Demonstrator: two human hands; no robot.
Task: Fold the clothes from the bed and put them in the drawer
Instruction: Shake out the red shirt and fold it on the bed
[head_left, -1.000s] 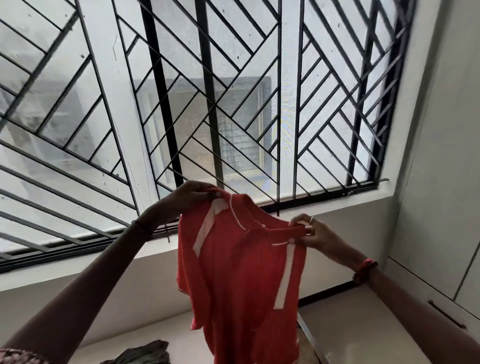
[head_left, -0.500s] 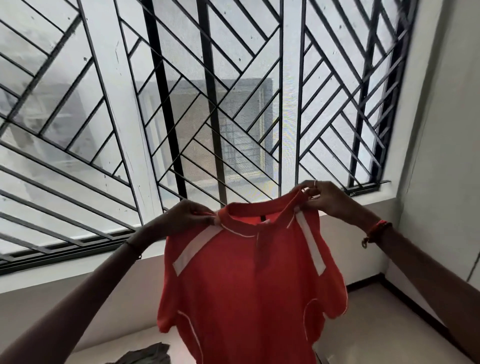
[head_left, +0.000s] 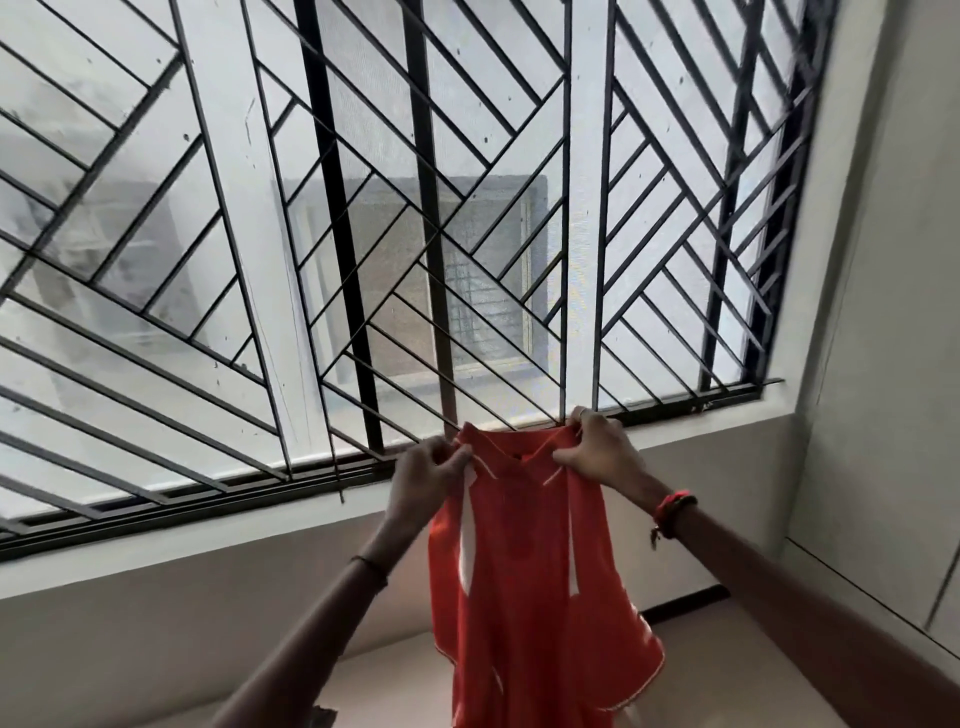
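Both hands pinch the red shirt (head_left: 524, 561) at its shoulders — left hand (head_left: 423, 475) and right hand (head_left: 597, 449) curled tight on the fabric — holding it up before the grilled window (head_left: 363, 234), likely so it hangs straight for folding.

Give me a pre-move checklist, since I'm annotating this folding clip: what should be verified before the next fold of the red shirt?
1. Left hand grips one shoulder of the red shirt: ok.
2. Right hand grips the other shoulder: ok.
3. Shirt spread wide and flat: not ok; the hands are close together and the fabric hangs bunched and narrow.
4. Lower edge free of anything below: cannot tell; it runs out of frame.
5. Place to lay it down: cannot tell; little shows below the shirt.
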